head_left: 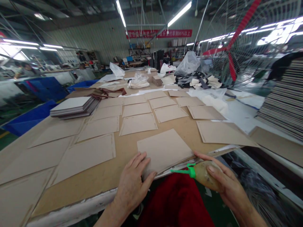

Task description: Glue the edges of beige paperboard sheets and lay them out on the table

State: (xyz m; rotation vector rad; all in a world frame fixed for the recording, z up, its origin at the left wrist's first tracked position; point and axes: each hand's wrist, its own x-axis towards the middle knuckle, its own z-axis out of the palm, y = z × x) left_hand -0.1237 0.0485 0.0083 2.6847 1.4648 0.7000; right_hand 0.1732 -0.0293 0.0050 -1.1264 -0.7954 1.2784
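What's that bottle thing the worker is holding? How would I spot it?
Start at the big table covered in tan cardboard sheets and find its near edge. There the right hand grips a yellowish squeeze bottle, the only thing with a bright green pointed nozzle.

Bare forearms, red garment point(177, 201) below

The left hand point(132, 183) lies flat on the near corner of a cardboard sheet point(163, 149) at the bench point(123, 151) edge — the right hand point(224, 184) grips a squeeze bottle point(201, 172), green nozzle point(183, 171) just beside that sheet — with more sheets laid in rows beyond.
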